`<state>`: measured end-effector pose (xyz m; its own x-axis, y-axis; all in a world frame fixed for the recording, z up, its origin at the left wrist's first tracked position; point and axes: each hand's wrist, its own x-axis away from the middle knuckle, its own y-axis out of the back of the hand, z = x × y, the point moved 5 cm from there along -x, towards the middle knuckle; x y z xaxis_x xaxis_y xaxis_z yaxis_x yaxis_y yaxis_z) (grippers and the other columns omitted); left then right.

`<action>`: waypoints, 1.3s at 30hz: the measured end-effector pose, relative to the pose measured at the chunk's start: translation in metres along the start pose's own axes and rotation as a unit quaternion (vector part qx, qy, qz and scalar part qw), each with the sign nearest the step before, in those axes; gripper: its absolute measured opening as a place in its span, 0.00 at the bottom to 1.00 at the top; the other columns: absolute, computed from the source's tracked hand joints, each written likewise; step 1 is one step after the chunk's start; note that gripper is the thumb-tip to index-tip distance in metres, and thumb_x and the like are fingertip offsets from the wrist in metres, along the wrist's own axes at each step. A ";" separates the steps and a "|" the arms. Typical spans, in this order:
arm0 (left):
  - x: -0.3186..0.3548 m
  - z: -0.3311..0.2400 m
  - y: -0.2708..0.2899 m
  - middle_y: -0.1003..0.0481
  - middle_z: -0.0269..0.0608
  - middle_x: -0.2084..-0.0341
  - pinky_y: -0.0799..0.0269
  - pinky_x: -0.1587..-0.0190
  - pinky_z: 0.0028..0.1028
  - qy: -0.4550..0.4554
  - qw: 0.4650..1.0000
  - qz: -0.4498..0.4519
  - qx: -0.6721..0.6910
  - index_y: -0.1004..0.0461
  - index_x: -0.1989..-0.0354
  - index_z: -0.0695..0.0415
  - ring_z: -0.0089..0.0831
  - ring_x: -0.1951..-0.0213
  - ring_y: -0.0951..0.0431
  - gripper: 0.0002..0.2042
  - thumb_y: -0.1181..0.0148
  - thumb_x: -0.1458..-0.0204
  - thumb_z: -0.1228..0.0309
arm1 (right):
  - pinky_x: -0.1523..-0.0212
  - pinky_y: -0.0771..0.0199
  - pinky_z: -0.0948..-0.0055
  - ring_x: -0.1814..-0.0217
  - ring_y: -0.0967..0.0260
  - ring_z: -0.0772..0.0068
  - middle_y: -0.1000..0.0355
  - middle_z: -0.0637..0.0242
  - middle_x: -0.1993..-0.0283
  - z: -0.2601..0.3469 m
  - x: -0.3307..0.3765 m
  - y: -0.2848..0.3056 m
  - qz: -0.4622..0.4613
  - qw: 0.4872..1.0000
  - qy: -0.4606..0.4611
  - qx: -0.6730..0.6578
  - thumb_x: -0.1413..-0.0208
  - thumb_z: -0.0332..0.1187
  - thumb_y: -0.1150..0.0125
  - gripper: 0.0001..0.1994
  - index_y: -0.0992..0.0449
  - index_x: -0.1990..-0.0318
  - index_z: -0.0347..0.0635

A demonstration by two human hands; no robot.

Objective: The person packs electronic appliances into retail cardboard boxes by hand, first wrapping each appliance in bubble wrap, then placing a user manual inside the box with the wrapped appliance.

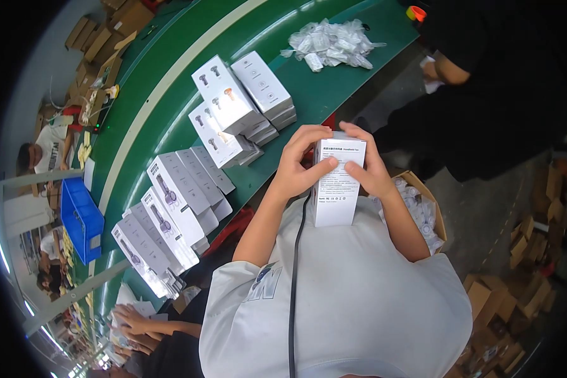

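Close to my chest I hold a tall white carton box [335, 205] with dark print on its face. My left hand [301, 162] grips the upper left side, its thumb pressed on the printed face and its fingers bent around the top. On the right side my right hand [368, 165] does the same, and the two thumbs nearly meet. The box's back and its contents are hidden. Nearest on the left, stacks of white boxes [223, 101] with pictures of small handheld fans lie on the green table [315, 94]. More fan boxes [170, 192] are stacked further left.
Clear-bagged white parts [334, 43] lie in a heap at the table's far end, near an orange tape roll [416, 12]. An open carton [438, 217] of bagged items stands by my right arm. A co-worker's hands [132, 321] work lower left, beyond which sits a blue bin [80, 220].
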<state>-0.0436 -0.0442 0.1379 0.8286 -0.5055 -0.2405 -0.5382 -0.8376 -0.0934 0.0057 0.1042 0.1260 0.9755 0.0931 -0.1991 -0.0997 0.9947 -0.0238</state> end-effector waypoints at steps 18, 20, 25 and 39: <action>0.061 -0.066 0.145 0.41 0.49 0.44 0.42 0.44 0.29 -0.089 0.851 -0.517 -0.001 0.43 0.42 0.61 0.35 0.45 0.37 0.21 0.54 0.43 0.65 | 0.45 0.39 0.61 0.43 0.41 0.49 0.45 0.48 0.42 0.071 -0.089 -0.146 0.228 0.961 0.009 0.155 0.57 0.38 0.35 0.36 0.44 0.40 0.41; 0.055 -0.057 0.174 0.42 0.49 0.43 0.41 0.44 0.28 -0.072 0.836 -0.544 -0.006 0.45 0.41 0.62 0.34 0.45 0.37 0.22 0.58 0.41 0.64 | 0.45 0.39 0.60 0.43 0.42 0.46 0.45 0.48 0.42 0.066 -0.098 -0.165 0.216 0.957 0.034 0.188 0.57 0.38 0.35 0.35 0.43 0.40 0.41; 0.059 0.045 0.264 0.30 0.46 0.54 0.35 0.50 0.26 0.066 0.908 -0.338 0.240 0.36 0.46 0.64 0.29 0.52 0.30 0.22 0.64 0.38 0.59 | 0.45 0.40 0.58 0.44 0.45 0.43 0.46 0.47 0.43 0.051 -0.098 -0.201 0.176 0.928 0.156 0.289 0.56 0.36 0.36 0.31 0.39 0.43 0.41; 0.088 -0.008 0.220 0.30 0.52 0.55 0.38 0.48 0.33 0.103 0.825 -0.438 -0.342 0.29 0.53 0.62 0.40 0.51 0.31 0.18 0.44 0.49 0.64 | 0.52 0.44 0.60 0.49 0.48 0.55 0.43 0.60 0.47 0.006 -0.093 -0.197 0.165 0.846 0.171 0.477 0.57 0.26 0.38 0.23 0.30 0.50 0.52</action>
<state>-0.0881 -0.2749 0.1039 0.9003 0.3896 -0.1939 0.4348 -0.7858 0.4398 -0.0642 -0.1003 0.1554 0.7956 0.5169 -0.3161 0.0067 0.5141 0.8577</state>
